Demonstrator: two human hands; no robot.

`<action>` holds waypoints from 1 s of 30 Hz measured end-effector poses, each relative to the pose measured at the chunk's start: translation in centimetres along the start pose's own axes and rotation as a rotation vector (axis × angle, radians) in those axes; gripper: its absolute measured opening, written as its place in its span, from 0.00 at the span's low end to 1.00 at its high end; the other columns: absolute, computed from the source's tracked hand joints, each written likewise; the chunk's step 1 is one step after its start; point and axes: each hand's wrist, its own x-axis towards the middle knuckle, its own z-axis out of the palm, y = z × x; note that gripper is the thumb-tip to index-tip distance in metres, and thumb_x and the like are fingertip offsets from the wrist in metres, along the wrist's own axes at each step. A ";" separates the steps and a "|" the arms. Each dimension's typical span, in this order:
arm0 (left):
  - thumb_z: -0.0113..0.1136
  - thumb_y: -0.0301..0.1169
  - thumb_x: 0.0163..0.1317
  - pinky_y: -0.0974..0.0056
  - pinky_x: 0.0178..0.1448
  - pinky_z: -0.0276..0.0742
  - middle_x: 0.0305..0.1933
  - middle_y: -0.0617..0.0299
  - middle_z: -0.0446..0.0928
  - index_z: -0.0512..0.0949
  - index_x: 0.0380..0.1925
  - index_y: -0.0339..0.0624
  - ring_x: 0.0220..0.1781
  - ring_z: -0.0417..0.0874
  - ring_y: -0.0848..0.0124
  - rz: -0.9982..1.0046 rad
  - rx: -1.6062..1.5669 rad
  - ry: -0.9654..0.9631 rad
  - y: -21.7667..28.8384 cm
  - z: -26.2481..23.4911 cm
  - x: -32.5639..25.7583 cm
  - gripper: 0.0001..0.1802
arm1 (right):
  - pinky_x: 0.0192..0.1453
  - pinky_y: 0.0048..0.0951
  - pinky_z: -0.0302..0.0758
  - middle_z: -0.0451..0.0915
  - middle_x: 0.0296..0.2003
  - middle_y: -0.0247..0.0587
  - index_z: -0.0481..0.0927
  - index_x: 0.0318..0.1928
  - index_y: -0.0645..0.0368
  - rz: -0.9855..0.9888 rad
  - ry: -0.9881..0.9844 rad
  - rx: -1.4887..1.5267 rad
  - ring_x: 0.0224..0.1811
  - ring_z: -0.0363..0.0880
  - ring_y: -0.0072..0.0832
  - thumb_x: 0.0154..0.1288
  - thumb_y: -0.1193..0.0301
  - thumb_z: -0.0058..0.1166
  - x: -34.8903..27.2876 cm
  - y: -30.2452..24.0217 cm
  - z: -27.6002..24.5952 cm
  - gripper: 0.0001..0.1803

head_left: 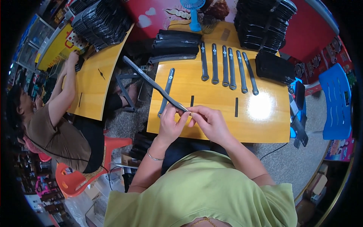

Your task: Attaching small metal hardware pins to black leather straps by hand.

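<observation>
A long dark grey strap (154,82) slants up to the left from my hands, its far end past the table's left edge. My left hand (172,125) pinches it close to its near end. At that same end, the fingertips of my right hand (210,123) are closed together, touching the strap tip; exactly what they grip there is partly hidden. Another similar strap (169,81) lies on the table beneath the held one. Two short black strips (236,107) (192,101) lie beyond and beside my hands.
Several straps with rounded ends (225,66) lie in a row on the yellow table (264,130). Black bundles (176,43) and tall stacks (261,24) stand at the back, near a blue fan (194,15). At left, a person (56,113) works at another table (92,85); a blue chair (335,102) is right.
</observation>
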 end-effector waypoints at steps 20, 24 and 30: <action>0.54 0.27 0.60 0.63 0.25 0.64 0.16 0.55 0.67 0.71 0.19 0.34 0.19 0.70 0.64 -0.157 -0.139 -0.324 0.2 -1.6 -0.4 0.12 | 0.30 0.24 0.76 0.81 0.25 0.44 0.81 0.39 0.62 -0.241 0.178 -0.409 0.28 0.83 0.29 0.58 0.82 0.51 0.8 0.8 0.0 0.09; 0.52 0.27 0.61 0.65 0.24 0.64 0.14 0.60 0.68 0.68 0.13 0.38 0.17 0.72 0.69 -0.319 -0.337 -0.451 1.7 -3.1 -0.6 0.17 | 0.29 0.27 0.76 0.81 0.24 0.41 0.81 0.38 0.59 -0.428 0.207 -0.548 0.26 0.82 0.31 0.55 0.81 0.52 1.3 -0.2 -0.6 0.10; 0.53 0.29 0.61 0.59 0.26 0.63 0.16 0.53 0.65 0.65 0.15 0.33 0.19 0.69 0.60 -0.250 -0.362 -0.741 3.2 -4.3 -3.8 0.17 | 0.28 0.27 0.76 0.82 0.25 0.38 0.80 0.37 0.56 -0.454 0.493 -0.704 0.27 0.82 0.30 0.52 0.81 0.50 2.9 -3.4 -5.6 0.12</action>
